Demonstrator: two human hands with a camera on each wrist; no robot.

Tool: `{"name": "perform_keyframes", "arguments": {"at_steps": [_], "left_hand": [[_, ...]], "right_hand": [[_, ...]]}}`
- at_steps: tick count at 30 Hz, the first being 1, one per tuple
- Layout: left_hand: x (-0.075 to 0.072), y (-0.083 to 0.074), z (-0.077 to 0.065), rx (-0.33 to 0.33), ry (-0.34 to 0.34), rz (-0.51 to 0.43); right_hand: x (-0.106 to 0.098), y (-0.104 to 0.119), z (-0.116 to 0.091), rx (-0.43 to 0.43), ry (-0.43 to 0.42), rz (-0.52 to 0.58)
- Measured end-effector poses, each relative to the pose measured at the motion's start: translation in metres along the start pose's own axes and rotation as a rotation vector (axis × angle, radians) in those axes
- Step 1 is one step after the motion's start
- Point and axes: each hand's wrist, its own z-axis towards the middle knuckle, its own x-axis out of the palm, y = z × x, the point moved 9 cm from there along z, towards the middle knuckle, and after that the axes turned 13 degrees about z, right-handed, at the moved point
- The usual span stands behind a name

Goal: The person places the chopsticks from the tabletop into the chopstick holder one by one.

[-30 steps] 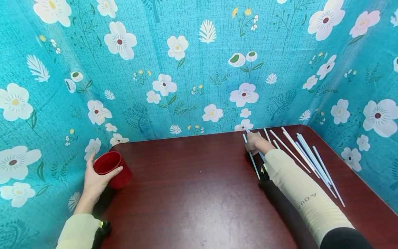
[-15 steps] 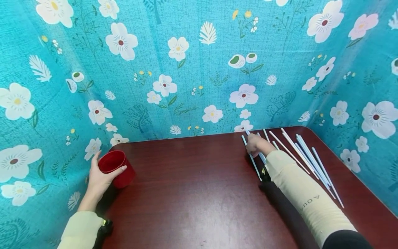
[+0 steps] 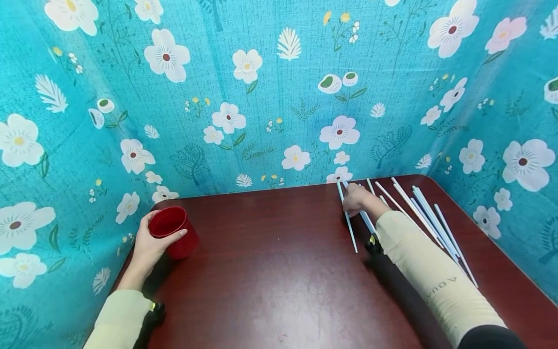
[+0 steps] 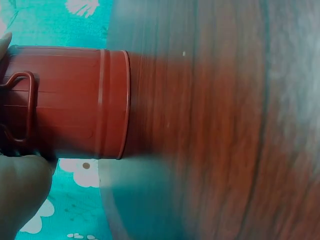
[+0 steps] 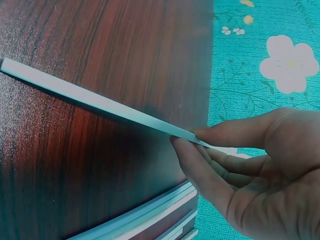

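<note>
Head | left hand (image 3: 150,245) grips cup (image 3: 185,245), left on table (image 3: 261,281), shifted right since a second ago | right hand (image 3: 355,198) pinches stick (image 3: 351,231) left of other sticks (image 3: 434,223) | so cup-to-stick gap narrower, both held

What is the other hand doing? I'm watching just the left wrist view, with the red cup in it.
Observer: The right hand pinches a stick.
Operator: Oh! Is that the only one?
Observer: No, more sticks lie on the table, to the right of the one held.
Operator: And my cup, which I see only from outside: is a stick poking out of it?
Observer: No, in the head view nothing sticks up past the rim of the cup.
</note>
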Motion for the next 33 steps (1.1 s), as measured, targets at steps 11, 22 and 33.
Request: {"name": "perform_keyframes", "arguments": {"at_steps": [11,22,33], "left_hand": [[0.019,0.001,0.004,-0.017,0.037,-0.089],[0.033,-0.009,0.010,0.013,0.067,-0.154],[0.056,-0.027,0.012,0.036,0.113,-0.151]], "right_hand": [[0.001,0.004,-0.013,-0.114,0.007,0.055],[-0.011,0.018,-0.028,-0.231,-0.019,0.142],[-0.020,0.032,-0.034,-0.316,-0.075,0.141]]}}
